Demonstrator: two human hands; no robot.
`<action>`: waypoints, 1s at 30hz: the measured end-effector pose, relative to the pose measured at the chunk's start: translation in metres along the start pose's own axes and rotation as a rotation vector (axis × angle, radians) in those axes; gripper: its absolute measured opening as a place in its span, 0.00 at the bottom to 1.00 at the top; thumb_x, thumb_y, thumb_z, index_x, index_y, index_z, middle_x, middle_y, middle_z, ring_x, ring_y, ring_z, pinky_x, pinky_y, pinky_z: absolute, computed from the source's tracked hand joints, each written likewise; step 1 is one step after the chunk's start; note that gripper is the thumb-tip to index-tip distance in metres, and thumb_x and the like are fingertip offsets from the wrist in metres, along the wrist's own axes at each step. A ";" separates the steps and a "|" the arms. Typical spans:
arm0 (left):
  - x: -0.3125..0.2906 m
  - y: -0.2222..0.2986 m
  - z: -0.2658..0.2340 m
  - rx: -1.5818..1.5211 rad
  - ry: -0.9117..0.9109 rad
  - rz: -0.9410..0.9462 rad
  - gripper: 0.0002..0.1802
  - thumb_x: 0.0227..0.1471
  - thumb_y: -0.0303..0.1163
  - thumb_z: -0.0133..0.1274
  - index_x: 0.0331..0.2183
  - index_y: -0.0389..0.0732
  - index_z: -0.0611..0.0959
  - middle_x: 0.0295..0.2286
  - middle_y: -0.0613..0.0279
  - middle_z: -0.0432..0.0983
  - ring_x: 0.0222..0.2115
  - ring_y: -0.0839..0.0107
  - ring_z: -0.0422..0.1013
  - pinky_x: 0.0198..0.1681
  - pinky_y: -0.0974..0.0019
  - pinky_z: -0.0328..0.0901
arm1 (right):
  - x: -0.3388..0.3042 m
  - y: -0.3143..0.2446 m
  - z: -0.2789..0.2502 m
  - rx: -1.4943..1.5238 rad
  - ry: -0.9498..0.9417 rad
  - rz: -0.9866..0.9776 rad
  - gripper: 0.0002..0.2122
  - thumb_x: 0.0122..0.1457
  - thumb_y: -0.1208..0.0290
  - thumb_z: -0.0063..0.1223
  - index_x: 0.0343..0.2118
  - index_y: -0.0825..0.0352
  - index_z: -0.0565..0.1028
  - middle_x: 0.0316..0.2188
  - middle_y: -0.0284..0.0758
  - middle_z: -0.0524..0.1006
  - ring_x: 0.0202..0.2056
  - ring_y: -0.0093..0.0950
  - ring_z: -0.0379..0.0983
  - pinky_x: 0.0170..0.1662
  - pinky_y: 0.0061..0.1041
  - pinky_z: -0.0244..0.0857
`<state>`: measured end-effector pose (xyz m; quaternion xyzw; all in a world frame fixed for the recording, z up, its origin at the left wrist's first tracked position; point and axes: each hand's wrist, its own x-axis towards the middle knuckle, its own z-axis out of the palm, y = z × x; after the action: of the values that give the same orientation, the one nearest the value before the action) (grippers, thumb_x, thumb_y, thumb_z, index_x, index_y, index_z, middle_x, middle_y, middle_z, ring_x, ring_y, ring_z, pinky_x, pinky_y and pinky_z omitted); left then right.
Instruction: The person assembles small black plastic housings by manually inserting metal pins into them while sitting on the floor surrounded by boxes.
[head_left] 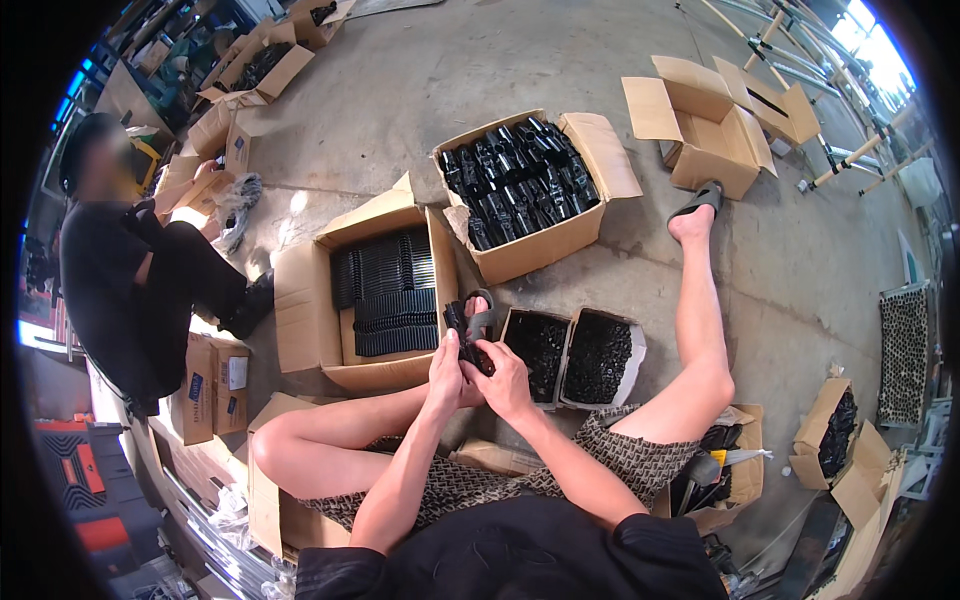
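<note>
Between my legs, both hands grip a black elongated part (456, 320), which tilts up and away from me. My left hand (445, 374) is wrapped round its near left side. The fingers of my right hand (503, 378) press on it from the right, and its lower end is partly hidden by them. Just past the hands stands an open carton (385, 376) with neat rows of flat black ribbed pieces (395, 325). Two small boxes of little black parts, a left one (533, 345) and a right one (600, 360), sit right of my hands.
Farther off, a carton (545, 253) is full of glossy black parts (515, 180). An open box (710, 150) stands by my outstretched right foot. A person in black (125, 280) sits at the left. By my right hip is a box with a hammer-like tool (703, 468).
</note>
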<state>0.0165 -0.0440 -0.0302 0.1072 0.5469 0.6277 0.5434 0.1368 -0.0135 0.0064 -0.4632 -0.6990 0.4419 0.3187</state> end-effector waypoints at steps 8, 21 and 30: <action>0.007 -0.013 -0.007 0.172 -0.085 0.110 0.12 0.65 0.29 0.45 0.47 0.33 0.69 0.38 0.55 0.78 0.37 0.73 0.74 0.39 0.66 0.71 | -0.004 0.013 -0.003 -0.065 -0.087 0.035 0.21 0.46 0.68 0.68 0.44 0.69 0.76 0.35 0.40 0.77 0.35 0.39 0.76 0.39 0.34 0.71; 0.005 0.009 -0.004 -0.054 -0.201 -0.189 0.14 0.64 0.36 0.48 0.47 0.38 0.78 0.38 0.62 0.79 0.37 0.74 0.77 0.38 0.65 0.76 | 0.007 0.040 -0.017 0.261 0.014 0.183 0.13 0.53 0.72 0.66 0.39 0.72 0.80 0.29 0.32 0.80 0.28 0.17 0.74 0.32 0.19 0.68; 0.003 0.003 -0.010 -0.014 -0.020 -0.141 0.10 0.58 0.32 0.59 0.41 0.40 0.80 0.33 0.66 0.79 0.30 0.78 0.76 0.30 0.69 0.73 | 0.001 0.009 -0.020 -0.224 -0.037 -0.304 0.18 0.53 0.78 0.56 0.48 0.73 0.72 0.36 0.42 0.71 0.35 0.42 0.74 0.39 0.36 0.71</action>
<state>0.0062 -0.0462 -0.0328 0.0710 0.5433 0.5904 0.5926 0.1571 -0.0045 0.0069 -0.3766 -0.8116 0.3162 0.3154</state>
